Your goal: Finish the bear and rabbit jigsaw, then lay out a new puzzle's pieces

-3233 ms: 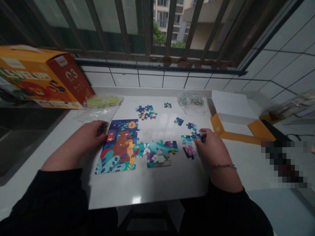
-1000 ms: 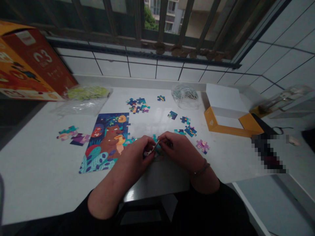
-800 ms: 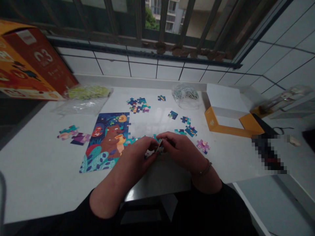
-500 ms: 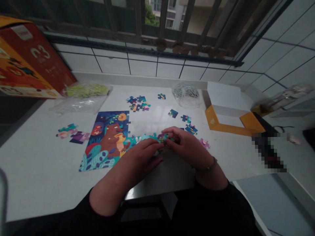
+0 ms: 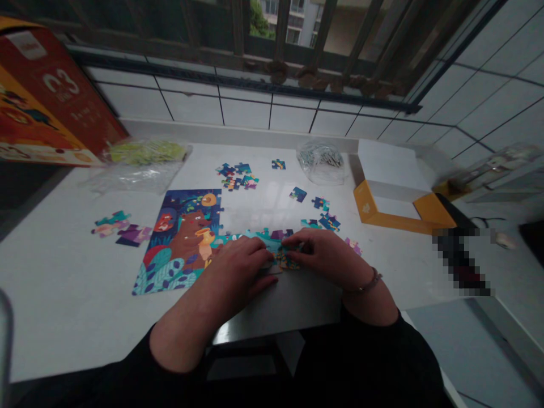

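Observation:
A partly built jigsaw [image 5: 181, 241] with a bear picture lies flat on the white counter [image 5: 63, 294]. A teal strip of joined pieces [image 5: 272, 235] runs from its lower right edge. My left hand [image 5: 242, 269] lies on that strip with its fingers flat, holding nothing. My right hand [image 5: 325, 258] meets it from the right. Its fingertips are closed on a small puzzle piece [image 5: 289, 260] at the strip's end. Loose pieces lie behind the hands: a cluster [image 5: 236, 175], singles [image 5: 298, 194] and a pair [image 5: 329, 222].
Two joined bits [image 5: 121, 226] lie left of the jigsaw. An orange puzzle box [image 5: 42, 107] stands at back left, with a plastic bag [image 5: 142, 161] beside it. Another bag [image 5: 325, 161] and an open orange-and-white box [image 5: 395, 195] are at back right. The counter's edge runs under my wrists.
My right hand left the loose pieces on the right. Both hands met at the middle, held a piece tilted up off the counter, then lowered it flat against the strip.

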### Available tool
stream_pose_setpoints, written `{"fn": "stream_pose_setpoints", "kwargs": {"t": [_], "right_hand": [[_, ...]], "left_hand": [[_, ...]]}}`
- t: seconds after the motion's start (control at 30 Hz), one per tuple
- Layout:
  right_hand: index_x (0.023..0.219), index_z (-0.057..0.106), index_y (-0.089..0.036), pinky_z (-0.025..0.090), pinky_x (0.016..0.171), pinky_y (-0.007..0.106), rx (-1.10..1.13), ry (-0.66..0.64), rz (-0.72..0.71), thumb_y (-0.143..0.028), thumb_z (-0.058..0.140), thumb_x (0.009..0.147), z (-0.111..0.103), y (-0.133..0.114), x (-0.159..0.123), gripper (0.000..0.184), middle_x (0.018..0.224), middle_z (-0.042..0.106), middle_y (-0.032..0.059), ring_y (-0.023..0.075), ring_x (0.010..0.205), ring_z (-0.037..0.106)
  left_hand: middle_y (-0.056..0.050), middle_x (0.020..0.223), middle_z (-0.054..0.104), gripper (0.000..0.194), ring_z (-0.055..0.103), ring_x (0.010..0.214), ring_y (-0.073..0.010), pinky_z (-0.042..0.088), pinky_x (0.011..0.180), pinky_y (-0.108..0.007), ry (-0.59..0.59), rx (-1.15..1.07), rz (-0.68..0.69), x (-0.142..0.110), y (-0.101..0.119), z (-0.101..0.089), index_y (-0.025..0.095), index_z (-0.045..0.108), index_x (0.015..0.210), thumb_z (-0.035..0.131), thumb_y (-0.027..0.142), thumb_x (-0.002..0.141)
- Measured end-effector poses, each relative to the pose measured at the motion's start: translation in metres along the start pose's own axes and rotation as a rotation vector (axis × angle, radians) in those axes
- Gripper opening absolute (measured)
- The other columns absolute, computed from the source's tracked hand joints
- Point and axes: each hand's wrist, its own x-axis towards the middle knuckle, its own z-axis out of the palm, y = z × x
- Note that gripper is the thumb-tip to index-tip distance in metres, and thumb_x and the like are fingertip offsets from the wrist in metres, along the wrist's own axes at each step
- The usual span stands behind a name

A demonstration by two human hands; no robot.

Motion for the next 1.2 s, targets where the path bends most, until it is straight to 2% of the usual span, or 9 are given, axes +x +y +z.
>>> {"fn": "stream_pose_setpoints", "kwargs": {"t": [0.3, 0.4, 0.5, 0.6, 0.8, 1.0, 1.2], "right_hand": [[0.113, 0.087, -0.028, 0.05, 0.076, 0.029, -0.108, -0.015, -0.031, -0.015, 0.083, 0.094, 0.001, -0.005, 0.001, 0.023, 0.096, 0.074, 0.0006, 0.015, 0.082, 0.068], [0.11, 0.085, -0.026, 0.051, 0.076, 0.029, -0.093, 0.005, -0.033, -0.016, 0.084, 0.094, 0.002, -0.006, 0.0, 0.019, 0.102, 0.071, 0.002, 0.014, 0.081, 0.066], [0.115, 0.082, -0.023, 0.053, 0.076, 0.029, -0.065, 0.049, -0.03, -0.016, 0.087, 0.092, 0.004, -0.004, 0.0, 0.024, 0.11, 0.068, 0.0036, 0.0134, 0.081, 0.065], [0.118, 0.078, -0.022, 0.054, 0.077, 0.031, -0.068, 0.079, -0.022, -0.017, 0.089, 0.09, 0.005, 0.0, 0.0, 0.031, 0.11, 0.067, 0.0034, 0.0143, 0.081, 0.065], [0.114, 0.076, -0.023, 0.053, 0.077, 0.032, -0.1, 0.091, 0.007, -0.018, 0.09, 0.088, 0.006, 0.004, 0.0, 0.03, 0.107, 0.068, 0.0028, 0.0157, 0.082, 0.065], [0.096, 0.078, -0.021, 0.047, 0.072, 0.031, -0.212, 0.102, 0.076, -0.019, 0.096, 0.082, 0.004, 0.001, 0.002, 0.023, 0.094, 0.069, 0.0014, 0.0164, 0.078, 0.062], [0.091, 0.078, -0.021, 0.044, 0.071, 0.03, -0.246, 0.082, 0.09, -0.02, 0.096, 0.083, 0.002, -0.004, 0.004, 0.02, 0.088, 0.073, 0.0006, 0.0168, 0.076, 0.063]], "left_hand": [[-0.008, 0.111, 0.074, 0.022, 0.067, 0.096, -0.0279, 0.051, 0.08, -0.041, 0.007, 0.046, 0.005, 0.004, 0.003, 0.0, 0.025, 0.079, 0.114, 0.085, 0.027, 0.093], [-0.006, 0.11, 0.074, 0.026, 0.067, 0.095, -0.0264, 0.049, 0.078, -0.039, 0.017, 0.074, 0.014, 0.004, 0.002, 0.002, 0.03, 0.08, 0.118, 0.084, 0.025, 0.092], [-0.006, 0.112, 0.073, 0.026, 0.065, 0.096, -0.0262, 0.049, 0.078, -0.039, 0.019, 0.09, 0.031, 0.002, 0.001, 0.004, 0.032, 0.08, 0.119, 0.08, 0.024, 0.094], [-0.006, 0.111, 0.072, 0.023, 0.064, 0.094, -0.0255, 0.048, 0.078, -0.039, 0.023, 0.098, 0.027, 0.002, 0.001, 0.004, 0.033, 0.08, 0.116, 0.079, 0.024, 0.095], [-0.006, 0.11, 0.071, 0.02, 0.064, 0.094, -0.0252, 0.048, 0.078, -0.039, 0.034, 0.077, 0.028, 0.003, 0.003, 0.002, 0.032, 0.08, 0.114, 0.079, 0.025, 0.095], [-0.005, 0.108, 0.071, 0.016, 0.064, 0.093, -0.0258, 0.044, 0.074, -0.038, 0.03, 0.09, 0.039, 0.002, 0.003, 0.001, 0.03, 0.078, 0.109, 0.081, 0.025, 0.094], [-0.005, 0.108, 0.071, 0.011, 0.062, 0.092, -0.025, 0.043, 0.074, -0.037, 0.039, 0.103, 0.052, 0.002, 0.002, 0.004, 0.029, 0.078, 0.107, 0.077, 0.026, 0.096]]}}
